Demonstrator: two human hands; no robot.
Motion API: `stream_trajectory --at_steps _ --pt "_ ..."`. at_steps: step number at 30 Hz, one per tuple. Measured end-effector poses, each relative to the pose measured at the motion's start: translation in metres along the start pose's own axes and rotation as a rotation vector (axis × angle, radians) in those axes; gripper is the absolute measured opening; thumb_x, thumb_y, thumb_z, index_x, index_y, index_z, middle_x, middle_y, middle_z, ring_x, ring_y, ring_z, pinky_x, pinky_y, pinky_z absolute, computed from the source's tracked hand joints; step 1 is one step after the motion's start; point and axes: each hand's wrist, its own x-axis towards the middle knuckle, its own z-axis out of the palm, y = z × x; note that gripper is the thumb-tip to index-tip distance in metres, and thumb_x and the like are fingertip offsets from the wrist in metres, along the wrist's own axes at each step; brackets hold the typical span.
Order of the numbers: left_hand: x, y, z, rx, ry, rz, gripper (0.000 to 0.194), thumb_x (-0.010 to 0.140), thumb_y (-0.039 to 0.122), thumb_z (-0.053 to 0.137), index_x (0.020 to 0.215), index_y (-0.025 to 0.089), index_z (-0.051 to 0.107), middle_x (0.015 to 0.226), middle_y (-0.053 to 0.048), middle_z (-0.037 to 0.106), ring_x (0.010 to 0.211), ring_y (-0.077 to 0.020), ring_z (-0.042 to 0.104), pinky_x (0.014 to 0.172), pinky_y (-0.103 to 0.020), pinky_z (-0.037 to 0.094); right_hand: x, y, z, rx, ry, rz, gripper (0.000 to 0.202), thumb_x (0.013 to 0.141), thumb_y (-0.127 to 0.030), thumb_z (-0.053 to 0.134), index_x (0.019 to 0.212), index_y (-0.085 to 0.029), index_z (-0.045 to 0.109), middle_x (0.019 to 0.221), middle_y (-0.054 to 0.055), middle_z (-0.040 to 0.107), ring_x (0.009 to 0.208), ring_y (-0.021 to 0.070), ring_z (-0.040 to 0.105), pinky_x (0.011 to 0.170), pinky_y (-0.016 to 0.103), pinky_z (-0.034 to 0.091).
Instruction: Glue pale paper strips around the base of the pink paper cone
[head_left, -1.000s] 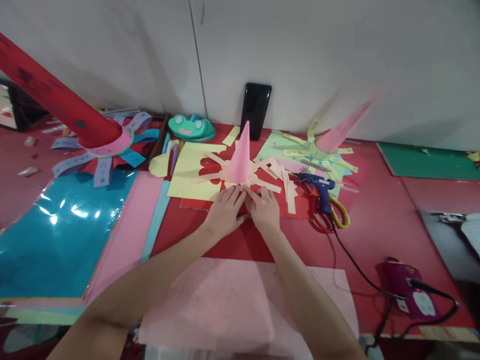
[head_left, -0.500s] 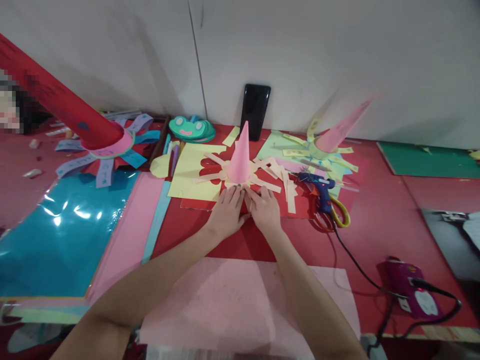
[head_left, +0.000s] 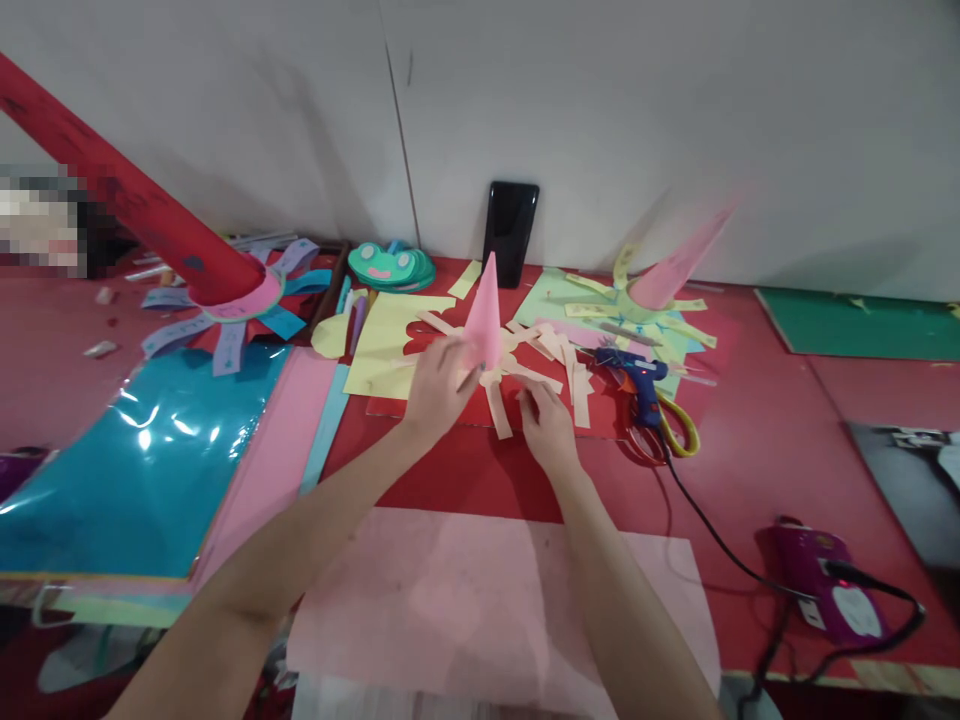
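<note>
A pink paper cone stands on its point-up base, with cream paper strips fanning out around it over red paper. My left hand is closed about the cone's lower left side, its thumb in front near the base. A cream strip sticks out from the base toward me, between my hands. To its right, my right hand has loosely bent fingers, a gap between thumb and forefinger. Its fingertips are close to the end of another cream strip; nothing shows in the hand.
Loose cream strips, a blue glue gun with a cord and yellow-handled scissors lie to the right. A phone leans on the wall. A red paper tube stands left, a second pink cone back right.
My hands have moved apart from the cone's front base. The left has risen to the cone's left side, the right has drawn back rightward, uncovering the front strip.
</note>
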Motion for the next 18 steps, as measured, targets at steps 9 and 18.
stream_trajectory --at_steps 9,18 --pt "0.071 0.009 0.012 -0.088 0.21 -0.187 0.036 0.085 0.049 0.057 0.104 0.019 0.049 0.108 -0.01 0.055 0.103 -0.0244 0.057 0.087 -0.038 0.048 0.002 0.001 0.003 0.048 0.081 -0.002 0.03 0.089 -0.02 0.036 0.102 -0.018 0.063 0.089 0.006 0.06 0.079 0.0154 0.057 0.07 0.027 0.047" --pt "0.085 -0.015 0.003 -0.304 0.344 -0.353 0.036 0.084 0.047 0.06 0.105 0.02 0.049 0.102 -0.006 0.062 0.091 -0.0194 0.062 0.077 -0.03 0.052 0.003 0.005 0.003 0.086 0.103 -0.011 0.029 0.087 -0.018 0.038 0.099 -0.018 0.065 0.091 0.007 0.062 0.08 0.0158 0.059 0.074 0.028 0.048"
